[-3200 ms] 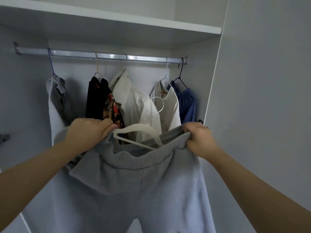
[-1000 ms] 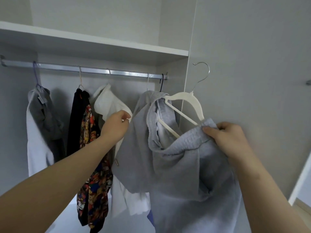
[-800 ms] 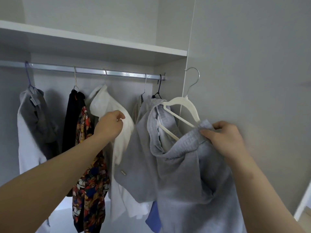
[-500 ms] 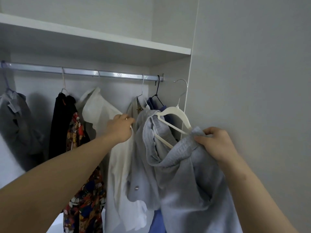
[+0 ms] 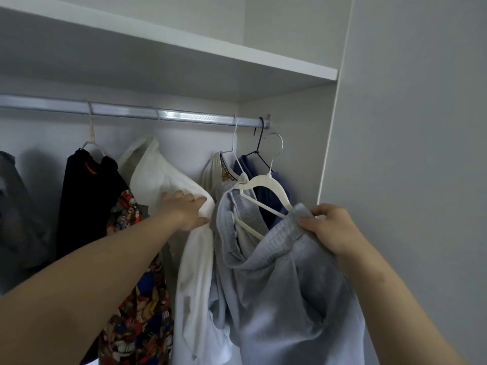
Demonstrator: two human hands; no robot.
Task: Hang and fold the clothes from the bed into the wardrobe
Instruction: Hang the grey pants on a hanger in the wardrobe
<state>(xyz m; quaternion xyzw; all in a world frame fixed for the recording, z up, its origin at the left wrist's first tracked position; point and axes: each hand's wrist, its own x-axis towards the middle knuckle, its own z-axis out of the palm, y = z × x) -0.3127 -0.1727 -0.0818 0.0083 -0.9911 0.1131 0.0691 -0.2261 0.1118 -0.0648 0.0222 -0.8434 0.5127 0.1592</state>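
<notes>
Grey sweatpants are draped over a white hanger whose metal hook hangs free just below the right end of the wardrobe rail. My right hand pinches the sweatpants' waistband together with the hanger's right arm. My left hand presses flat against a hanging white shirt, fingers spread over its shoulder, holding it to the left of the sweatpants.
On the rail hang a black garment, a patterned red-and-blue shirt, a cream top and a blue garment on a black hanger. A white shelf runs above; the wardrobe's side panel stands at right.
The hanger with the sweatpants has moved left and into the wardrobe, its hook now close under the rail. My left hand has shifted right along the white shirt and pushes it aside.
</notes>
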